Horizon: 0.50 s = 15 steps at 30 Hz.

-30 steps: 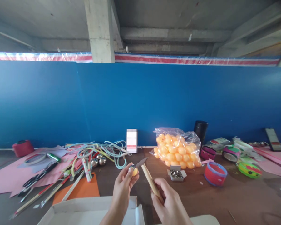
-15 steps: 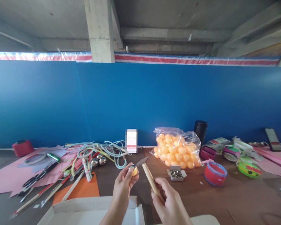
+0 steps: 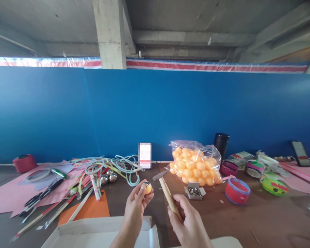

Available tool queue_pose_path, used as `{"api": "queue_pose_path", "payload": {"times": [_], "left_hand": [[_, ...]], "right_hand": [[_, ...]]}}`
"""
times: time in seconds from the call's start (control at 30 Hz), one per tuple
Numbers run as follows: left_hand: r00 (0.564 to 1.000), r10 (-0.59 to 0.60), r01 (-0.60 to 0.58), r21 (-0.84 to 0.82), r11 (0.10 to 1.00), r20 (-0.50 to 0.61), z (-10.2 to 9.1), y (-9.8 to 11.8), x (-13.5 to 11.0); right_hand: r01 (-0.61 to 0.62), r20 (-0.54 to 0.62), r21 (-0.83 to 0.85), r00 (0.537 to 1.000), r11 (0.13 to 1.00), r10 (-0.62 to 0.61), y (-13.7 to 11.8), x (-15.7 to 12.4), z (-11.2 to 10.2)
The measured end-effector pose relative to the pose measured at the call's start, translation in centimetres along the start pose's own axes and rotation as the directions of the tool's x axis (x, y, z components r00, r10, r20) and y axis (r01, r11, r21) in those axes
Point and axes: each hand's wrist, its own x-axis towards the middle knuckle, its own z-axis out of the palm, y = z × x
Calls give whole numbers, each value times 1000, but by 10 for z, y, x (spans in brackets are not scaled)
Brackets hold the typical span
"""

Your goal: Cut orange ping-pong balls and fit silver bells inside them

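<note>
In my left hand [image 3: 137, 203] an orange ping-pong ball [image 3: 147, 188] is pinched between thumb and fingers; its upper left looks shiny silver. My right hand [image 3: 185, 220] is closed around the wooden handle of a hammer [image 3: 167, 198]. The slim metal hammer head [image 3: 159, 175] points toward the far left, a little to the right of the ball and apart from it. Beyond my right hand stands a small open box of shiny metal pieces [image 3: 195, 191], too small to make out exactly.
Behind the small box sits a clear bag of orange balls [image 3: 195, 167]. Several silver balls [image 3: 109, 176] lie beside tangled tubing [image 3: 126, 163]. A white box [image 3: 93, 229] is in front at left. Tape rolls [image 3: 237, 191] and scissors [image 3: 41, 195] lie farther out.
My right hand has shifted slightly right with the hammer, and its head is turned a little and farther from the ball. My left hand keeps its place.
</note>
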Motion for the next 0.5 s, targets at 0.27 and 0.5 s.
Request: {"api": "queue_pose_path", "payload": {"times": [0.27, 0.5], "left_hand": [[1000, 1, -1, 4, 1000, 1, 0, -1, 0], [1000, -7, 7, 16, 1000, -21, 1, -1, 0]], "right_hand": [[45, -7, -12, 999, 999, -45, 1, -1, 4], [61, 8, -43, 998, 997, -60, 1, -1, 3]]}}
